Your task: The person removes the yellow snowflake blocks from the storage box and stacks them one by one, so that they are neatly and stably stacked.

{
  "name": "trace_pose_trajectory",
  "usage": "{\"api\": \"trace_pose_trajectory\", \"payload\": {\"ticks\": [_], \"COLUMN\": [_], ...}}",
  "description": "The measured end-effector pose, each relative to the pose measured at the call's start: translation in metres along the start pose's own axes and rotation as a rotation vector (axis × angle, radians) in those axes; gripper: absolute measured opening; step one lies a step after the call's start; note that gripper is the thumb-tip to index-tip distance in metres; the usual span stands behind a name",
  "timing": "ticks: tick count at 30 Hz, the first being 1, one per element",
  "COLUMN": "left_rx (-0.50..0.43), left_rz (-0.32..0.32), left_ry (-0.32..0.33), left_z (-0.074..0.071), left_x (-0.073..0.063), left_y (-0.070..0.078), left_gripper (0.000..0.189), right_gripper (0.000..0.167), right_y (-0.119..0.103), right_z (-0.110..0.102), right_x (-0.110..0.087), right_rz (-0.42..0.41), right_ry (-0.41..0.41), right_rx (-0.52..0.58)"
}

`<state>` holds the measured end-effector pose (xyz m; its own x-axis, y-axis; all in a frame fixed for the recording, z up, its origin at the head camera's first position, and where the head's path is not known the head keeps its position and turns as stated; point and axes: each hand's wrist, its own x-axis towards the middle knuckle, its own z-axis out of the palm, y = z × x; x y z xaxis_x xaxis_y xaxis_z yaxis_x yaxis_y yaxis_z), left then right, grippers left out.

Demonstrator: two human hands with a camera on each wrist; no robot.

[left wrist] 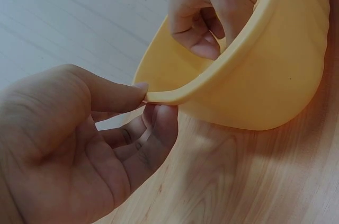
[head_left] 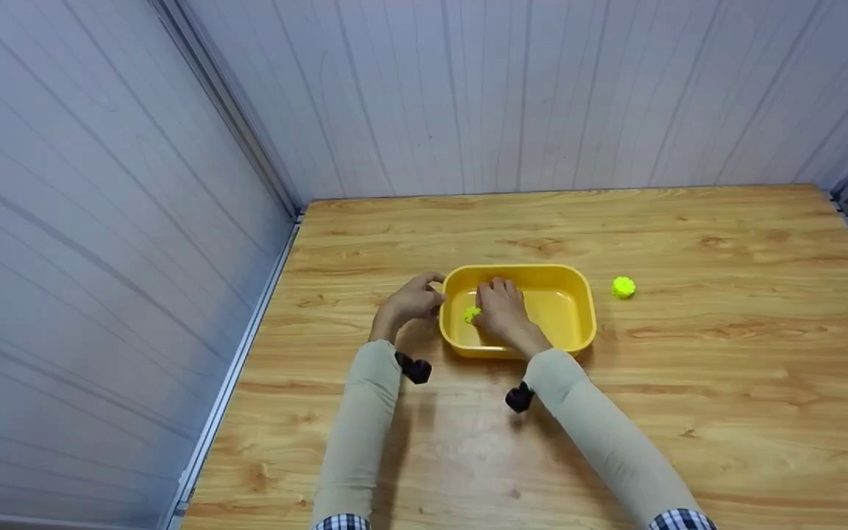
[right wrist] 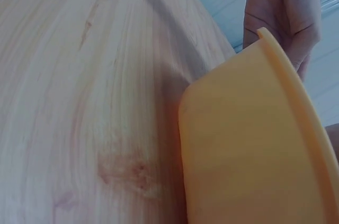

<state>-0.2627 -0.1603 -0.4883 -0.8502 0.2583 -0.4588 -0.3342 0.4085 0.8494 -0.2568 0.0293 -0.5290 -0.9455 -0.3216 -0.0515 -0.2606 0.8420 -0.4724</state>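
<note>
My left hand [head_left: 411,300] is at the left end of a yellow plastic basin [head_left: 582,324]. In the left wrist view, its thumb and fingers pinch the basin's rim [left wrist: 167,97]. My right hand [head_left: 503,309] reaches down inside the basin with its fingers bent. Right beside its thumb side, in the left half of the basin, shows a small neon yellow-green knobbly piece [head_left: 472,314]. The right fingertips are partly hidden behind the rim in the left wrist view, and I cannot tell whether they grip anything.
A second neon yellow-green knobbly piece [head_left: 623,287] lies on the wooden table [head_left: 726,353], just right of the basin. Pale panel walls [head_left: 468,96] stand behind the table and at its sides. Black wrist cameras [head_left: 415,369] sit below both hands.
</note>
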Motion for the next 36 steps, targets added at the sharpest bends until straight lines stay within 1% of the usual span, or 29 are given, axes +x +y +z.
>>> {"api": "trace_pose_trajectory", "payload": {"ticks": [10, 18, 23, 29, 36], "left_rx": [0.014, 0.014, -0.004, 0.006, 0.016], "left_rz": [0.001, -0.006, 0.002, -0.009, -0.004], "left_ry": [0.015, 0.011, 0.003, 0.006, 0.004], "left_z": [0.000, 0.000, -0.001, -0.001, -0.001], "left_x": [0.001, 0.001, 0.000, -0.001, 0.000], "left_y": [-0.001, 0.000, 0.000, 0.001, 0.001], "left_gripper": [0.037, 0.038, 0.037, 0.038, 0.038], "right_gripper": [0.016, 0.015, 0.015, 0.017, 0.016], "right_y": [0.000, 0.005, 0.008, 0.013, 0.018], "right_z": [-0.007, -0.014, -0.020, -0.028, -0.039], "right_x": [-0.001, -0.004, -0.006, -0.007, -0.008], "right_rz": [-0.009, -0.017, -0.037, -0.045, -0.024], "right_ry": [0.007, 0.003, 0.006, 0.014, 0.018], "right_rx": [0.074, 0.146, 0.215, 0.296, 0.399]}}
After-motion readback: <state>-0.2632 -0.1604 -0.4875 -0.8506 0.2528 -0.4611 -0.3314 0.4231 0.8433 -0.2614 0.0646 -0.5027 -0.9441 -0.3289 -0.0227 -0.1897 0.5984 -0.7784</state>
